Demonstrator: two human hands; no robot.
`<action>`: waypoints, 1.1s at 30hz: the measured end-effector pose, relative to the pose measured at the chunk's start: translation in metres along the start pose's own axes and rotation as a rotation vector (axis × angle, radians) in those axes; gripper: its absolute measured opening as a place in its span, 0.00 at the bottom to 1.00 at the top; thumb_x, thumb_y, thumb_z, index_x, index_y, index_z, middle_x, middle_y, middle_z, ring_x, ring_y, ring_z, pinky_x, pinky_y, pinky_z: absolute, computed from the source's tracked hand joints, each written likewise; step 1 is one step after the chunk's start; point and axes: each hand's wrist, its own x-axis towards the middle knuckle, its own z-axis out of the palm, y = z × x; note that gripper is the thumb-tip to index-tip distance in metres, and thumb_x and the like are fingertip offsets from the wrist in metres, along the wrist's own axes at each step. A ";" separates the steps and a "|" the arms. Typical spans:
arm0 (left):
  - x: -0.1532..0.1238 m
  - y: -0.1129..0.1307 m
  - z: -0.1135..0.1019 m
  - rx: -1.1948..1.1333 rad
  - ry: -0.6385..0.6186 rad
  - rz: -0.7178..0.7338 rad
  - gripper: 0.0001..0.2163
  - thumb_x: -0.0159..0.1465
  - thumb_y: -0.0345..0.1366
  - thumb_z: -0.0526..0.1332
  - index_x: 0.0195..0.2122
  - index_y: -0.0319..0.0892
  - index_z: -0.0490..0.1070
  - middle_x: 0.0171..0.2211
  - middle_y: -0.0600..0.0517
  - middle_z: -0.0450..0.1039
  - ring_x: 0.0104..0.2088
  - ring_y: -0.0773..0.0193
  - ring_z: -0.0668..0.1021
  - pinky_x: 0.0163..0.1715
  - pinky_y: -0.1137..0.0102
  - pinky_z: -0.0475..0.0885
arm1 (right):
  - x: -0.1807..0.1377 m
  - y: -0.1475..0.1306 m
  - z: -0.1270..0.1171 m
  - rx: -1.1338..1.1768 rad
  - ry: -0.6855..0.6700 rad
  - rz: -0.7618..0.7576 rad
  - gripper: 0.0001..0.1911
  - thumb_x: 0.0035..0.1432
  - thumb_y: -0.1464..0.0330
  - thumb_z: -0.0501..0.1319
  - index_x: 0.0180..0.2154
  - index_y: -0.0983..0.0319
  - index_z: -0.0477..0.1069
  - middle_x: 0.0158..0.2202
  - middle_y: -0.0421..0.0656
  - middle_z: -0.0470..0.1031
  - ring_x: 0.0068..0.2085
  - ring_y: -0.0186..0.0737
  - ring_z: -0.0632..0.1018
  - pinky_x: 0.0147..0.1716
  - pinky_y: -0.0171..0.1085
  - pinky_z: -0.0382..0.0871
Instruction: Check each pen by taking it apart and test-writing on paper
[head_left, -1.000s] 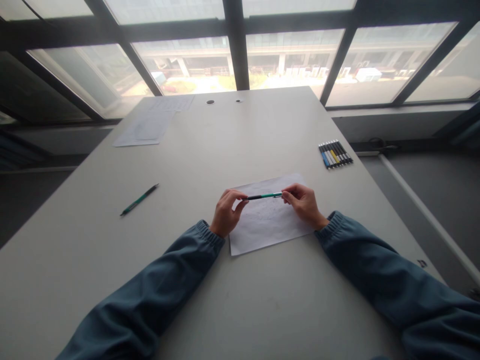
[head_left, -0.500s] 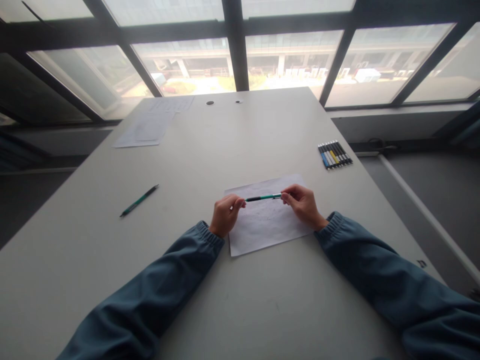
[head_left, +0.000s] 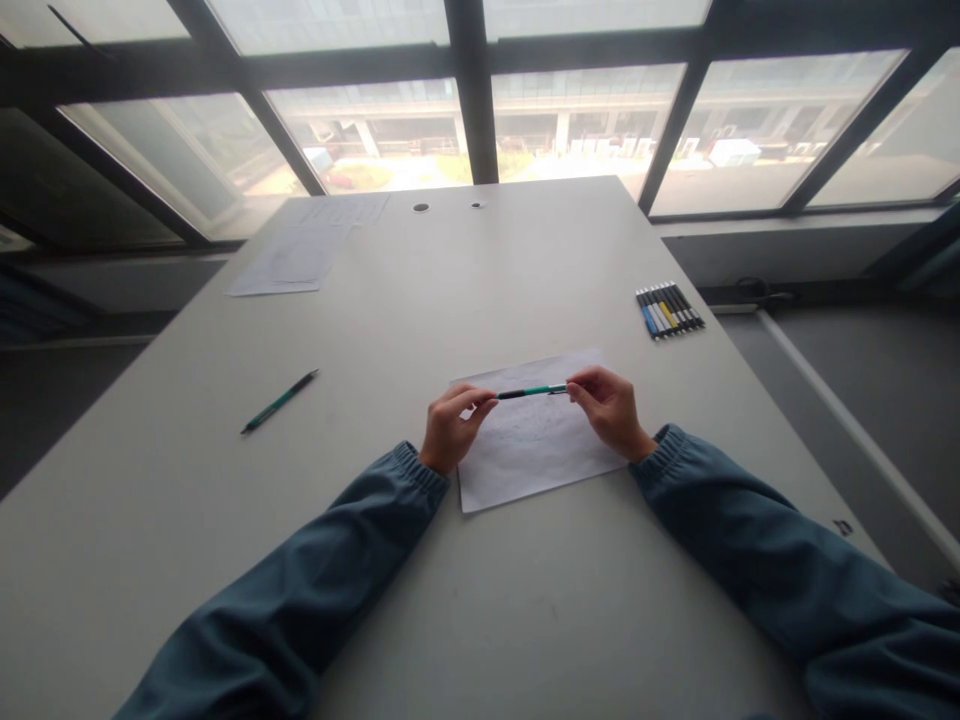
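Between my two hands a green pen (head_left: 534, 391) with a dark grip is held level above a white sheet of paper (head_left: 540, 460). The fingertips of my left hand (head_left: 454, 425) pinch its dark, tip end. At the other end, by the clip, the thumb and fingers of my right hand (head_left: 609, 405) are closed on it. The sheet carries faint marks and lies slightly turned on the table under the pen. A second green pen (head_left: 279, 402) rests on the table to the left, apart from both hands.
The white table (head_left: 375, 600) stretches to the windows. At the right a row of several pens (head_left: 670, 310) lies side by side near the edge. Papers (head_left: 289, 260) lie at the far left. Two round holes (head_left: 421, 208) are at the back.
The pen and my right hand have shifted slightly right. My left fingers have straightened from a curled grip into a pinch at the pen's end.
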 end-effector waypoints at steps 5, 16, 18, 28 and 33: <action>0.002 0.001 -0.002 0.056 0.042 -0.018 0.05 0.67 0.36 0.64 0.35 0.42 0.78 0.33 0.50 0.78 0.31 0.66 0.75 0.34 0.70 0.73 | 0.004 -0.003 -0.004 -0.011 0.160 -0.019 0.10 0.60 0.59 0.65 0.36 0.60 0.74 0.29 0.40 0.73 0.30 0.37 0.74 0.32 0.38 0.72; 0.000 -0.004 -0.001 0.094 0.006 -0.036 0.07 0.68 0.38 0.62 0.36 0.42 0.77 0.32 0.50 0.76 0.32 0.65 0.75 0.30 0.71 0.70 | 0.015 0.016 -0.010 -0.029 0.310 0.089 0.14 0.58 0.58 0.67 0.38 0.61 0.73 0.30 0.42 0.76 0.31 0.39 0.78 0.34 0.38 0.73; -0.001 -0.006 0.000 0.095 -0.044 -0.016 0.07 0.68 0.39 0.62 0.36 0.43 0.77 0.33 0.50 0.77 0.34 0.64 0.76 0.30 0.71 0.70 | 0.013 0.018 -0.008 -0.083 0.191 0.115 0.14 0.56 0.58 0.68 0.37 0.62 0.75 0.31 0.43 0.78 0.31 0.40 0.79 0.34 0.39 0.73; -0.004 -0.014 0.002 0.191 -0.260 0.096 0.08 0.68 0.40 0.62 0.39 0.47 0.81 0.38 0.48 0.76 0.38 0.61 0.76 0.40 0.63 0.74 | 0.012 0.024 -0.015 -0.666 -0.036 -0.099 0.04 0.59 0.67 0.66 0.34 0.59 0.78 0.34 0.46 0.78 0.38 0.47 0.75 0.42 0.47 0.70; -0.005 -0.015 0.002 0.221 -0.281 0.094 0.08 0.68 0.40 0.62 0.38 0.47 0.81 0.39 0.48 0.75 0.37 0.61 0.75 0.40 0.65 0.73 | 0.009 0.014 -0.012 -0.750 -0.068 -0.230 0.06 0.62 0.68 0.64 0.40 0.59 0.79 0.41 0.49 0.76 0.45 0.51 0.72 0.48 0.50 0.68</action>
